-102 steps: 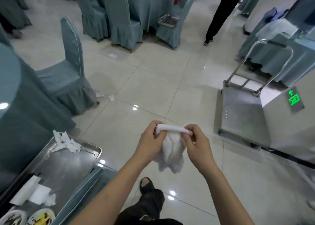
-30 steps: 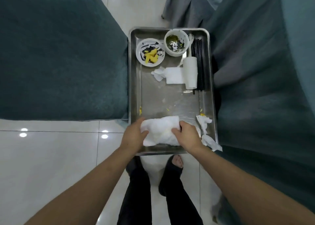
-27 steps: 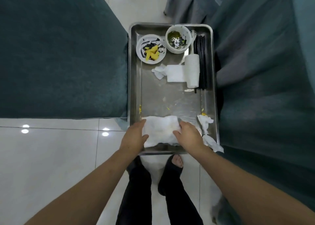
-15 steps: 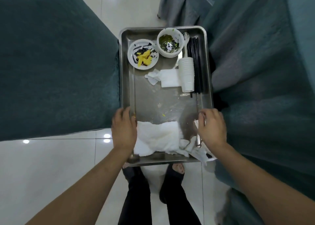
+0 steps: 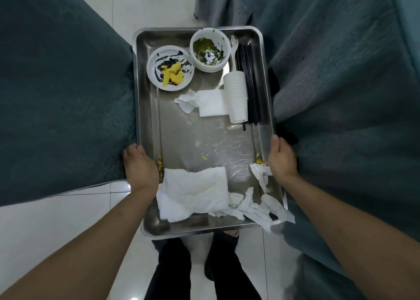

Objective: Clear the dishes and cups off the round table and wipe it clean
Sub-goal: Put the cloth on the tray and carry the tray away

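We look straight down on a rectangular stainless-steel tray (image 5: pixel 150 127) that we hold by its two long sides. Our left hand (image 5: pixel 140 167) grips the left rim, with the fingers curled under the edge, and our right hand (image 5: pixel 281 157) grips the right rim in the same way.

Inside the tray, at the near end, lies a folded white cloth (image 5: pixel 193 193), and beside it on the right there are crumpled white paper napkins (image 5: pixel 256 205), some of them hanging over the near right corner. At the far end stand a small white plate with yellow food scraps and dark sauce (image 5: pixel 170 68) and a white bowl with green leftovers (image 5: pixel 209 50). A stack of white plastic cups (image 5: pixel 236 97) lies on its side next to a bundle of black chopsticks (image 5: pixel 252 84) along the right wall, and a white spoon (image 5: pixel 233 47) lies by the bowl. A flat white napkin (image 5: pixel 209 103) rests left of the cups.

Teal fabric covers (image 5: pixel 63 90) stand on both sides, above a glossy white tile floor (image 5: pixel 45 227).
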